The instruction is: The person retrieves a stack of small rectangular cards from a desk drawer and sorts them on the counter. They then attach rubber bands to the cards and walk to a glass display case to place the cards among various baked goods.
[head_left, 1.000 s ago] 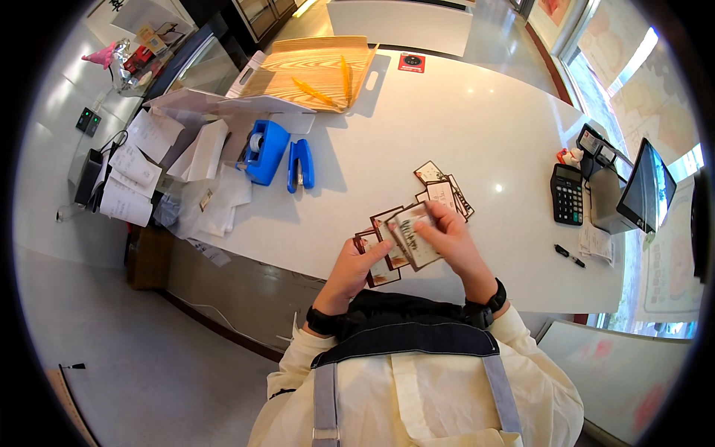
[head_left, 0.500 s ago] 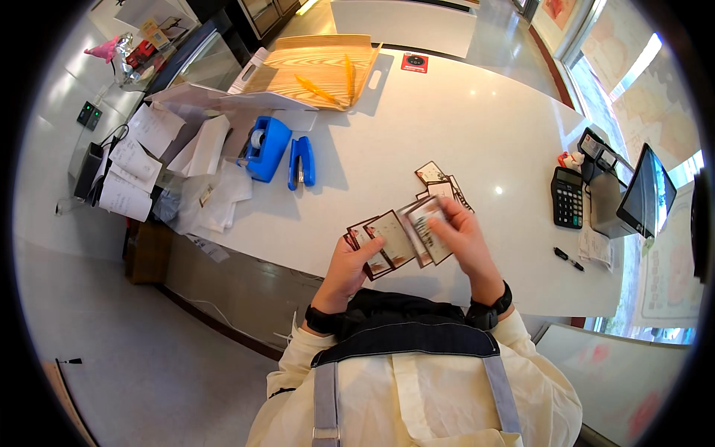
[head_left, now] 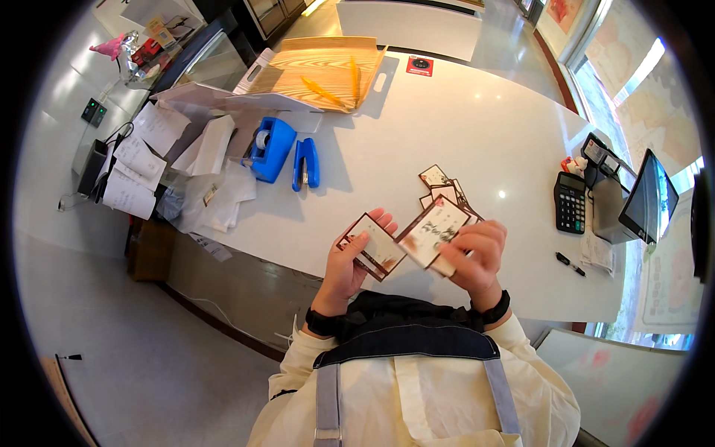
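Just below the frame's centre, the left hand (head_left: 348, 262) curls its fingers around a small stack of brown-bordered cards (head_left: 375, 246), thumb pressed on the top one. Beside it the right hand (head_left: 474, 257) pinches a single card (head_left: 432, 232) between thumb and fingertips, tilted, its corner close to the stack. Both hang over the near edge of the white counter (head_left: 447, 119), which lies bare across its middle. More cards (head_left: 441, 186) lie loose just above the hands. Upper left sit a blue tape dispenser (head_left: 271, 147) and blue stapler (head_left: 307, 164), with paper slips (head_left: 138, 167) past the counter's left edge. A black calculator (head_left: 570, 202) sits right; a small red square label (head_left: 420, 65) sits at top.
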A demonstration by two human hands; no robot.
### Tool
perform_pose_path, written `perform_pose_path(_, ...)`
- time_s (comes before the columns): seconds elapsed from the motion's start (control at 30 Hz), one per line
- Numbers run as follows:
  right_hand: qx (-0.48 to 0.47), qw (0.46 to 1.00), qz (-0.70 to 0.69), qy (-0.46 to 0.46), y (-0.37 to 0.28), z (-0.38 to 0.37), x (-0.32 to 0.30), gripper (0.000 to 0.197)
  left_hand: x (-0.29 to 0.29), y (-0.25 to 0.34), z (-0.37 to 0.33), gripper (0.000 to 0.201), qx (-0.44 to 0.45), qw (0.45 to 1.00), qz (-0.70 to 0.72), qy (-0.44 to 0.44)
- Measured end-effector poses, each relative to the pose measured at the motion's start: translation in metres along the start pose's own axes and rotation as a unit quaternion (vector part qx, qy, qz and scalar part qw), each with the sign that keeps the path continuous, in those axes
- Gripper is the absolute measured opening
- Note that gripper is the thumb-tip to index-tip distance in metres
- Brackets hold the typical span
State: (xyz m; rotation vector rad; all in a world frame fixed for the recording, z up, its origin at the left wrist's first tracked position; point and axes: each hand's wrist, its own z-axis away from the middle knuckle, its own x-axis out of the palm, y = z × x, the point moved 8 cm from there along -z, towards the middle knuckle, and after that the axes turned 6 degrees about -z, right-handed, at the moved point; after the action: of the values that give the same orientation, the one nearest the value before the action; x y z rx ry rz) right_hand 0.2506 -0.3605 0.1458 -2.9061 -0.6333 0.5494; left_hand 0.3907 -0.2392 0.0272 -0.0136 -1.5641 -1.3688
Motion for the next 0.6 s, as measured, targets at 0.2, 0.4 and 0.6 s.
perform_pose_path(0.2,-0.087,0.994,0.067,0.003,-0.014,0.012,0.003,0.026,0.001,0.006,0.003,0.041,0.017,0.999,-0.041,0.006)
perform_pose_path(0.4,-0.103,0.991,0.08,0.026,-0.017,0.014,0.004,0.027,-0.001,0.008,0.003,0.042,0.044,0.998,-0.046,0.015)
perform_pose_path(0.6,-0.102,0.991,0.087,0.026,-0.02,0.014,0.003,0.026,-0.005,0.011,0.003,0.039,0.073,0.995,-0.062,0.024)
